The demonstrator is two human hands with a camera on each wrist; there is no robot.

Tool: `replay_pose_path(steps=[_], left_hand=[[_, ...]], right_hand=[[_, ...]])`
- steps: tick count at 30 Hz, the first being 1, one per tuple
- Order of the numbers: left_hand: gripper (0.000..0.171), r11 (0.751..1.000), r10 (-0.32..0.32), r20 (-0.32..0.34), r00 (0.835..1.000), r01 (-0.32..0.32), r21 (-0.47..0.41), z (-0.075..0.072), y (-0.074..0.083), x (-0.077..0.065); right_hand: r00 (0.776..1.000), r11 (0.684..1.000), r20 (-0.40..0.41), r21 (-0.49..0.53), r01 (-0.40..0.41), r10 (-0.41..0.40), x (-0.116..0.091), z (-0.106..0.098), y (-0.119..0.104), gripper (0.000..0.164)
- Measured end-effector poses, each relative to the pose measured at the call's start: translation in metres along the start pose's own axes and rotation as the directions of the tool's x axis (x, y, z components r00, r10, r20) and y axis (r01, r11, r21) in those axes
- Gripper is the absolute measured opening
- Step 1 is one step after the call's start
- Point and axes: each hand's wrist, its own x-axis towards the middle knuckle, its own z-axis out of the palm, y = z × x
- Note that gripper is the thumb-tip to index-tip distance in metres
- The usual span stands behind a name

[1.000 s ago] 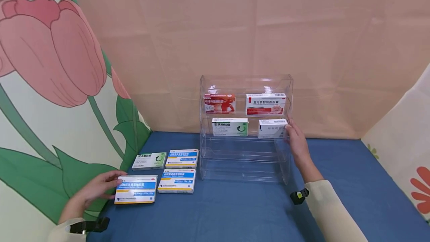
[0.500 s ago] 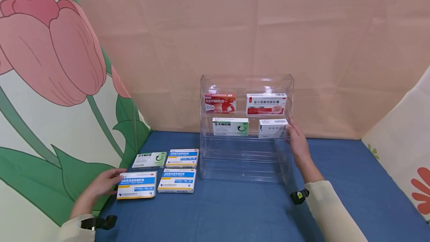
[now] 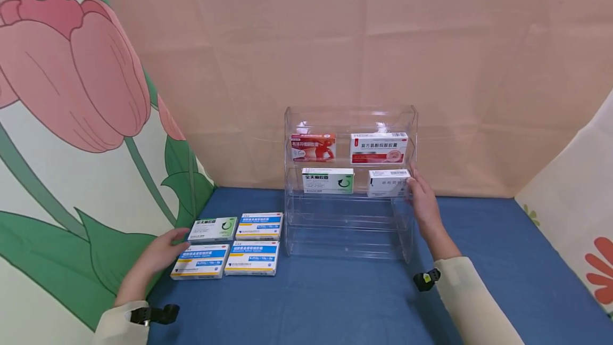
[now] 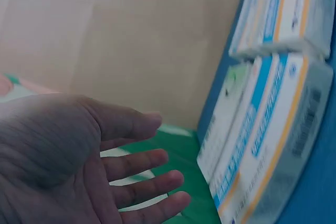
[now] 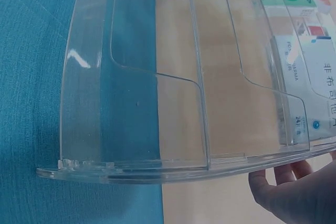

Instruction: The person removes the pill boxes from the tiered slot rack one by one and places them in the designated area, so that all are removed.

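Observation:
My left hand (image 3: pixel 165 252) is at the left edge of a group of medicine boxes on the table, its fingers loosely extended. In the left wrist view the hand (image 4: pixel 100 156) holds nothing, apart from a blue-and-white medicine box (image 4: pixel 262 140). That box (image 3: pixel 201 261) lies flat beside another blue-and-white box (image 3: pixel 251 257). Behind them lie a green-and-white box (image 3: pixel 213 229) and a third blue-and-white box (image 3: pixel 259 226). My right hand (image 3: pixel 425 206) grips the right side of a clear display rack (image 3: pixel 349 238), near a white box (image 3: pixel 388 183).
On the rack's upper tier sit a red box (image 3: pixel 313 148) and a white-and-red box (image 3: pixel 379 148). A green-and-white box (image 3: pixel 328 181) shares the tier below with the white one. The blue cloth (image 3: pixel 335 302) meets a pink backdrop (image 3: pixel 249 68) behind the rack.
The left hand has moved the front-left blue-and-white box up and right, alongside its neighbour, and let it go flat on the table. The right hand stays at the rack.

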Motion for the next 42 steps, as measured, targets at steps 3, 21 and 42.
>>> replay_pose_path(steps=[3,21,42], left_hand=[[0.052,1.0,0.021,-0.021,1.0,-0.021,0.015,0.002,0.017,0.0],[0.052,0.979,0.199,-0.096,0.975,-0.202,-0.027,0.024,0.101,0.008],[0.052,0.958,0.244,-0.091,0.965,-0.255,-0.134,0.046,0.16,0.019]], right_hand=[[1.0,1.0,-0.002,-0.002,0.0,0.0,0.001,0.0,0.001,0.051],[1.0,1.0,-0.01,-0.01,-0.002,0.001,0.0,0.0,0.0,0.052],[1.0,1.0,-0.006,-0.011,0.0,0.0,-0.001,0.0,0.0,0.052]])
